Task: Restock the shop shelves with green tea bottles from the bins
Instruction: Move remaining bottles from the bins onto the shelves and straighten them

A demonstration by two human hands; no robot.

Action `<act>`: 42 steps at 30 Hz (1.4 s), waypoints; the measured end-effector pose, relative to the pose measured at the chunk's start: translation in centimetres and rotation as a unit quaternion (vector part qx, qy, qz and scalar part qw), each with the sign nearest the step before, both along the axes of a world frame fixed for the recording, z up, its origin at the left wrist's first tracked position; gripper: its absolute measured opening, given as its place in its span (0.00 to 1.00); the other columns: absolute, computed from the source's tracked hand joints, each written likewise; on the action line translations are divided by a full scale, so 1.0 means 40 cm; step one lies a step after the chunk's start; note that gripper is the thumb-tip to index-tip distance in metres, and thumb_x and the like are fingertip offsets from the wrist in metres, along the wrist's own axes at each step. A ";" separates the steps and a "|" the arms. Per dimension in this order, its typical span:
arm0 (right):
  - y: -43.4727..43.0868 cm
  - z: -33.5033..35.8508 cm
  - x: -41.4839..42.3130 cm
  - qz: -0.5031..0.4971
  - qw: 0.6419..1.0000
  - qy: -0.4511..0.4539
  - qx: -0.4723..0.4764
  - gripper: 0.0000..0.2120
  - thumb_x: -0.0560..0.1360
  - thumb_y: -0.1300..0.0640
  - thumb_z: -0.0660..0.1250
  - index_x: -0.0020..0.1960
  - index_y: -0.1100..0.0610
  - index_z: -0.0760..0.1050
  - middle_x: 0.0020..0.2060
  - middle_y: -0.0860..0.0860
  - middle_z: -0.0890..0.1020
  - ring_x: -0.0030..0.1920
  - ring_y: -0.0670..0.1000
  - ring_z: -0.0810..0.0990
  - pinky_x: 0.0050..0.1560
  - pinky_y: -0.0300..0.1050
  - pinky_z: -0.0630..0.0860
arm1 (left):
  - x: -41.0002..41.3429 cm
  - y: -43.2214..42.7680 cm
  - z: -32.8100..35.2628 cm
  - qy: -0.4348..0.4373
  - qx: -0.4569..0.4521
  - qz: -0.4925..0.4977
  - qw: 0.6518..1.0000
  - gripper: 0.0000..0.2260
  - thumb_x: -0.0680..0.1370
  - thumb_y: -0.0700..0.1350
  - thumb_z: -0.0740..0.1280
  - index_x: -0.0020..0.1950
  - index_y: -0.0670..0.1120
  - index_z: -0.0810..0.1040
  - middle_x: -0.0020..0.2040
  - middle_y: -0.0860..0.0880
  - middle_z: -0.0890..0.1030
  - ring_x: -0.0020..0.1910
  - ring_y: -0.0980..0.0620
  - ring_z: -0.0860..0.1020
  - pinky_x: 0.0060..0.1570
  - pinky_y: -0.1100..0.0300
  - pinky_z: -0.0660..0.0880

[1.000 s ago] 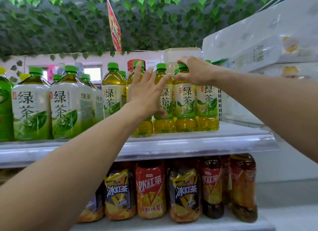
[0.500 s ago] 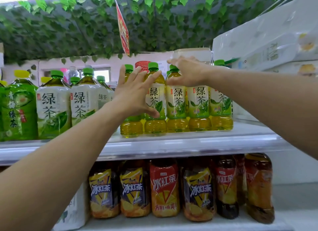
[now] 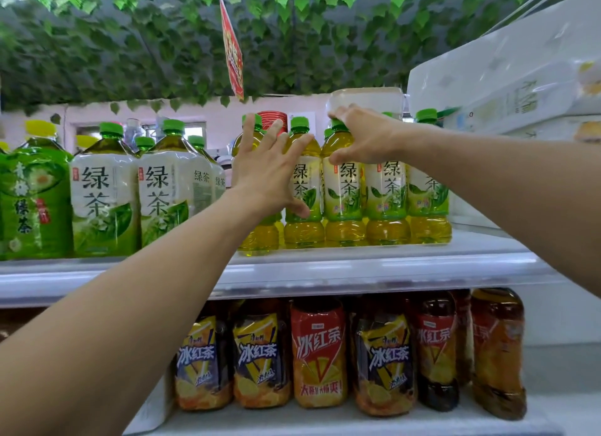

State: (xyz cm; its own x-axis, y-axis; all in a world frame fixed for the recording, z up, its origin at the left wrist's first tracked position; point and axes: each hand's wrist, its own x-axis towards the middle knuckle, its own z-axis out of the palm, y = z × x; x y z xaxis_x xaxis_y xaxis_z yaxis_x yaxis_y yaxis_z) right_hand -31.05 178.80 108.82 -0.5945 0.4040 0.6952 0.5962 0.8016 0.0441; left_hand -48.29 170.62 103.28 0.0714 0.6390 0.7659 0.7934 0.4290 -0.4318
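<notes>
Several small green tea bottles [image 3: 387, 204] with green caps stand in a row on the upper white shelf [image 3: 357, 269]. My left hand [image 3: 270, 172] is spread flat, fingers apart, pressed against the leftmost small bottles [image 3: 260, 237]. My right hand [image 3: 364, 136] grips the neck and shoulder of one small green tea bottle [image 3: 344, 201] in the row's middle. That bottle stands upright on the shelf.
Large green tea bottles [image 3: 104, 191] fill the shelf's left part. Iced black tea bottles [image 3: 318, 351] line the lower shelf. White wrapped packs [image 3: 507, 78] sit at the upper right. A red hanging sign [image 3: 232, 52] and leafy ceiling decoration are overhead.
The view has shifted left, so the bottles appear further right. My left hand stays flat on the left bottles; my right hand stays on the same bottle top.
</notes>
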 end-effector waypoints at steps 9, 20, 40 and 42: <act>-0.007 -0.023 -0.006 -0.026 0.999 -0.011 0.027 0.45 0.75 0.45 0.71 0.81 0.56 0.49 0.78 0.55 0.56 0.77 0.58 0.55 0.76 0.57 0.58 | -0.055 -0.109 -0.082 -0.251 0.137 -0.239 0.928 0.51 0.70 0.65 0.72 0.82 0.54 0.43 0.81 0.41 0.47 0.80 0.40 0.44 0.77 0.41 0.46; -0.043 -0.022 -0.127 -0.009 0.998 -0.022 0.060 0.47 0.71 0.40 0.73 0.79 0.59 0.54 0.76 0.58 0.63 0.74 0.60 0.63 0.74 0.57 0.62 | -0.098 -0.079 -0.181 -0.471 0.013 -0.261 0.842 0.45 0.78 0.49 0.72 0.81 0.46 0.42 0.74 0.44 0.71 0.71 0.43 0.72 0.70 0.44 0.69; 0.001 -0.202 0.096 -0.070 0.890 0.445 -0.068 0.42 0.75 0.43 0.70 0.78 0.59 0.53 0.74 0.58 0.61 0.74 0.58 0.61 0.74 0.55 0.61 | -0.114 -0.032 -0.197 -0.543 0.015 -0.294 0.786 0.52 0.72 0.59 0.75 0.81 0.52 0.41 0.76 0.49 0.69 0.73 0.46 0.69 0.73 0.41 0.65; 0.028 -0.257 0.163 -0.089 0.875 0.424 -0.217 0.39 0.73 0.45 0.73 0.75 0.60 0.58 0.70 0.58 0.68 0.67 0.57 0.69 0.67 0.53 0.68 | -0.104 -0.031 -0.199 -0.537 -0.002 -0.269 0.800 0.50 0.75 0.58 0.72 0.81 0.52 0.37 0.78 0.50 0.66 0.73 0.44 0.69 0.72 0.41 0.67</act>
